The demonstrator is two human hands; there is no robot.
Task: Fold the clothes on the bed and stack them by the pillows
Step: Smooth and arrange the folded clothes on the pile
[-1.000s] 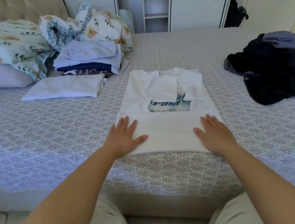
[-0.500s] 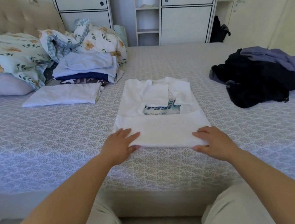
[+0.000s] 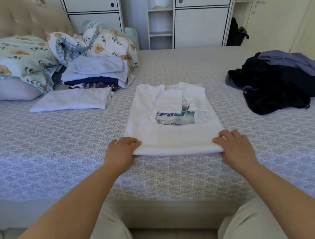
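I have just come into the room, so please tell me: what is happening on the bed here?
A person is folding a white T-shirt on the bed. The left hand and the right hand each grip a near corner of its folded bottom edge. A stack of folded clothes lies by the pillows, with a folded white garment beside it. A dark pile waits unfolded.

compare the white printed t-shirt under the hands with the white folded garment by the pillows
The white printed t-shirt is only part folded, its blue print and tucked sleeves showing; the white folded garment is a plain flat rectangle. The left hand and right hand grip the t-shirt's near edge; nothing touches the garment. The t-shirt lies mid-bed, the garment beside the stack. Both are white.
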